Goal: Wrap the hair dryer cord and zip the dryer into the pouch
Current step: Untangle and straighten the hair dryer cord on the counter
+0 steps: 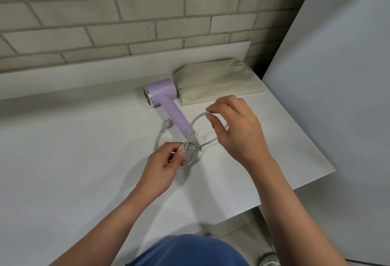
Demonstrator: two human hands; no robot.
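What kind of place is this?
Probably a plain utility or staging corner, not a furnished bathroom: a bare white tabletop against a painted grey brick wall, with a large blank white panel on the right.

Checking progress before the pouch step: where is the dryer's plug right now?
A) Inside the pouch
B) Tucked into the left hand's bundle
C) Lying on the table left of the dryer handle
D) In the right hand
C: the plug lies loose on the table, just left of the purple dryer handle, in neither hand.
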